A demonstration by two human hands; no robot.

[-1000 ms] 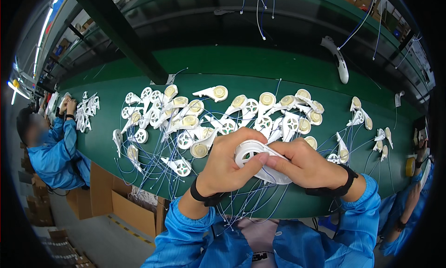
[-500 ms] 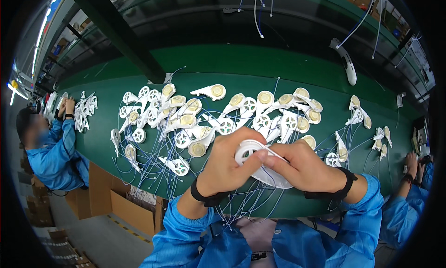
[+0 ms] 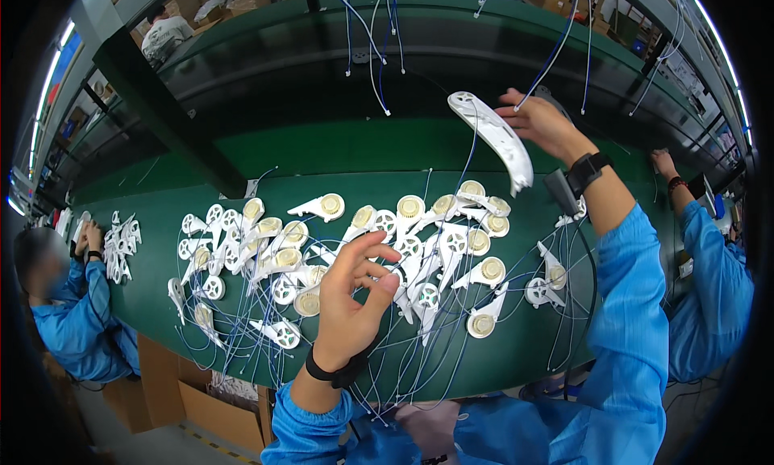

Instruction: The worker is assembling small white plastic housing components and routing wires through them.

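Note:
My left hand is raised over the near side of the pile, fingers loosely curved and apart, with nothing in it. At the far right my right hand is stretched out, fingers spread. Its fingertips are beside a long curved white plastic shell with a spoked round end and a thin wire. Whether they touch it I cannot tell. Below lie several white plastic arms with round ends; some carry a cream disc, others show an open spoked wheel. Thin blue and white wires trail toward me.
A green table bears the parts, with a dark strip beyond its raised green edge. Wires hang from above. A dark green post stands at the left. Co-workers sit on both sides; open cartons are at lower left.
My hands have parted, and the white round-ended part they held is no longer in them. The right hand has reached far forward to the curved shell. The whole view has shifted.

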